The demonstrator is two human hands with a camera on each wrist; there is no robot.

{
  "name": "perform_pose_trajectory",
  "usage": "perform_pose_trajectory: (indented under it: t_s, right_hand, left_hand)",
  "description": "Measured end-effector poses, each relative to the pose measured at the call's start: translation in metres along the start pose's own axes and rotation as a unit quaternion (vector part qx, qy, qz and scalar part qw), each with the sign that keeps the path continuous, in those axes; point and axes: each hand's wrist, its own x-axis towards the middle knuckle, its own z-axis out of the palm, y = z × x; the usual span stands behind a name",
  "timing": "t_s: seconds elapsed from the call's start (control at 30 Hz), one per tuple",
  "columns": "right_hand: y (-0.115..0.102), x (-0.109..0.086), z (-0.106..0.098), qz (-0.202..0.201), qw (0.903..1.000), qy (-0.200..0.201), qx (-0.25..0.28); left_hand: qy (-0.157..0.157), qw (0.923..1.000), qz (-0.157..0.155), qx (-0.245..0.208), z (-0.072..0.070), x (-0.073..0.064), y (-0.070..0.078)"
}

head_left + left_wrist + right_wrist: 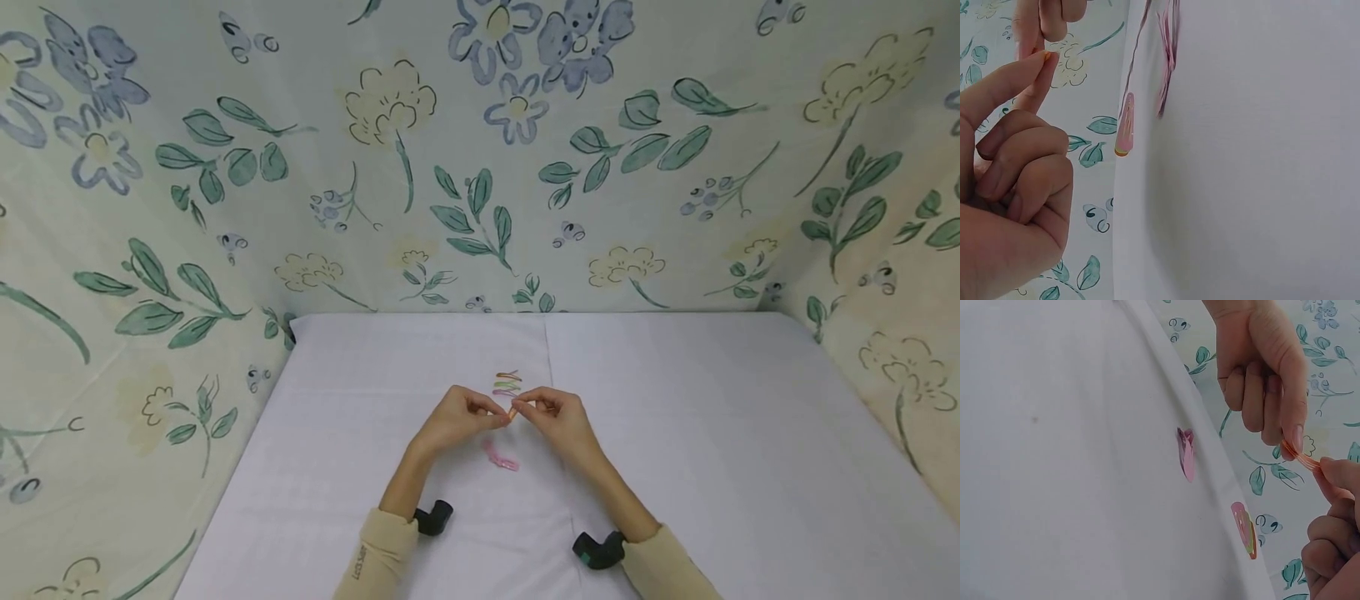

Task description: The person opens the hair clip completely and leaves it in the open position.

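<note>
Thumb and fingertips of my left hand (pixel 462 419) pinch one end of a small orange strand-like band (pixel 1305 460). The other end is pinched by my right hand (pixel 557 419), so it spans the short gap between the hands above the table. In the left wrist view, only a bit of orange (pixel 1047 56) shows at the fingertips. Just beyond the hands lie slim snap hair clips in a row: a pink one (pixel 1240 524), a green one (pixel 507 385) and an orange-red one (pixel 507 375). Nearer the body rests a bundle of pink strands (pixel 501 457).
A white cloth (pixel 712 433) with creases covers the table. Flower-patterned fabric (pixel 487 183) hangs behind it and along both sides. Black wrist devices (pixel 600 551) sit by the beige sleeves (pixel 378 546).
</note>
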Motion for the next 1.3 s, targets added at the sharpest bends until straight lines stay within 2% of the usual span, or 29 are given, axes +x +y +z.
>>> perform_pose_trajectory:
  t_s: [0.13,0.23,0.33,0.47,0.67,0.8,1.0,1.07,1.13,1.23,1.3]
  right_hand:
    - [0.001,-0.001,0.002,-0.007,0.9997,0.011,0.021]
    - [0.001,-0.002,0.003,-0.012,0.9993,0.004,0.035]
    - [0.002,-0.003,0.004,-0.007,0.9994,0.008,0.033]
    - [0.002,-0.004,0.008,0.022,0.9992,0.010,0.031]
    - [0.001,-0.008,0.016,0.066,0.9963,-0.010,0.053]
    - [0.000,-0.008,0.017,0.085,0.9941,-0.003,0.067]
    - [-0.002,-0.007,0.012,0.107,0.9928,-0.035,0.041]
    - [-0.002,-0.006,0.011,0.094,0.9948,-0.026,0.030]
    - [-0.002,-0.006,0.010,0.058,0.9982,-0.001,0.016]
    - [0.002,-0.006,0.009,-0.043,0.9979,0.044,-0.021]
    - [0.005,-0.006,0.008,-0.123,0.9886,0.065,-0.057]
  left_hand:
    - [0.008,0.9998,-0.006,-0.015,0.000,0.001,-0.001]
    - [0.011,0.9996,0.003,-0.027,0.002,0.003,-0.002]
    - [0.034,0.9988,0.009,-0.035,0.003,0.005,-0.003]
    - [0.074,0.9944,0.014,-0.074,0.005,0.005,-0.003]
    - [0.077,0.9859,0.027,-0.147,0.008,0.007,-0.003]
    - [0.080,0.9850,0.029,-0.150,0.010,0.008,-0.004]
    - [0.093,0.9867,0.033,-0.130,0.009,0.005,-0.004]
    - [0.103,0.9870,0.034,-0.119,0.007,0.004,-0.004]
    - [0.116,0.9867,0.032,-0.109,0.005,0.003,-0.004]
    - [0.131,0.9857,0.025,-0.103,0.003,0.003,-0.004]
    - [0.130,0.9855,0.018,-0.107,0.003,0.002,-0.005]
